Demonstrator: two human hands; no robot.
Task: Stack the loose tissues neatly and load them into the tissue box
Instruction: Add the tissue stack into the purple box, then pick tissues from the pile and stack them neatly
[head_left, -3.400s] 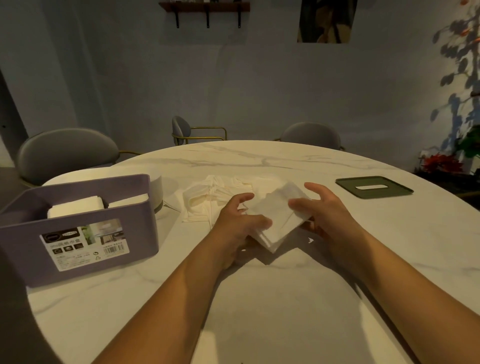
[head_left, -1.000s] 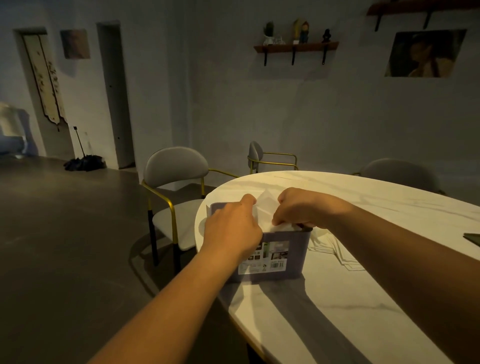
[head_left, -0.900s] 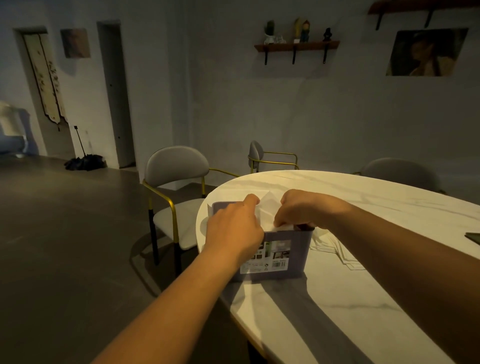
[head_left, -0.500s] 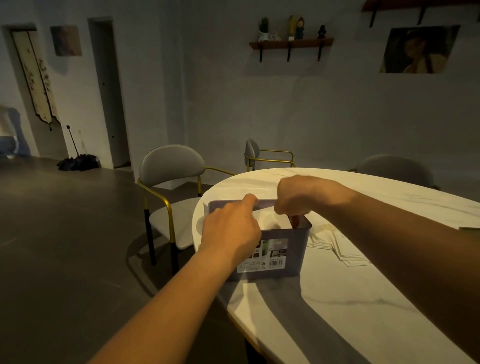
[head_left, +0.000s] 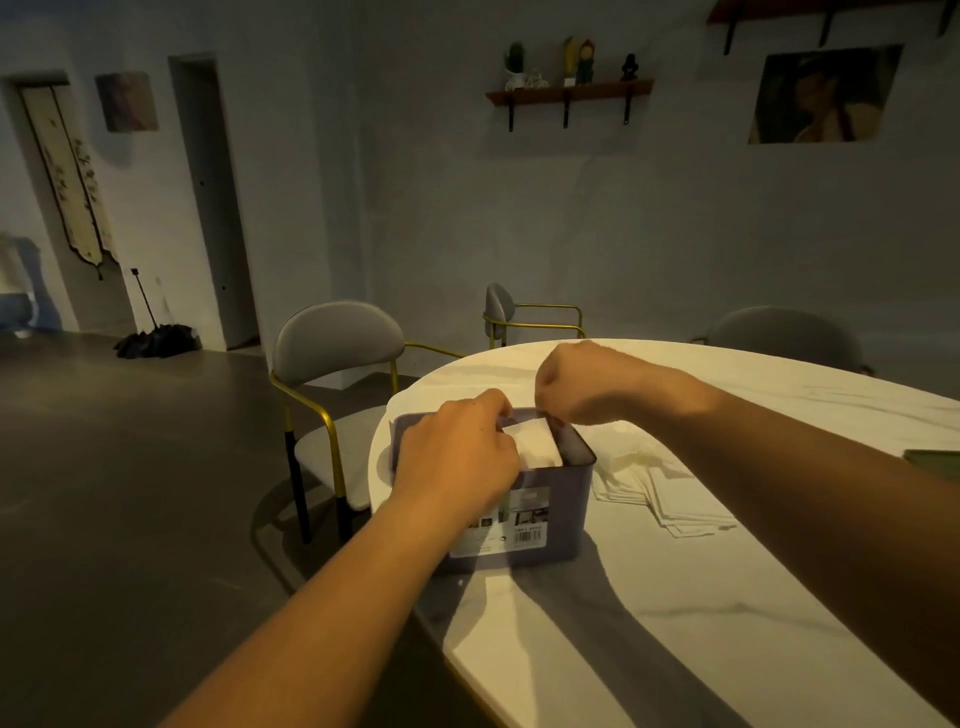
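Tissue box (head_left: 563, 499), lavender and open at the top, stands near the left edge of the white marble table (head_left: 701, 597), its printed label (head_left: 522, 525) facing the camera. A white folded stack (head_left: 537, 448) lies inside it, its top showing below the rim between the two hands.

The left hand (head_left: 457, 457) covers the near left part of the opening, knuckles up and fingers curled down onto the stack. The fingertips are hidden, so I cannot tell whether they pinch the paper or only press it. The right hand (head_left: 582, 382) hangs above the far right corner of the box, wrist bent, fingers bunched and pointing down, their tips at the back edge of the stack. Whether they grip it I cannot tell either.

The loose tissues (head_left: 662, 491) lie fanned out on the table just to the right of the box, partly behind the right forearm. A dark green lid (head_left: 935, 461) shows at the right edge of the view, well apart from the box. A grey chair (head_left: 337, 343) with a gold frame stands beside the table on the left
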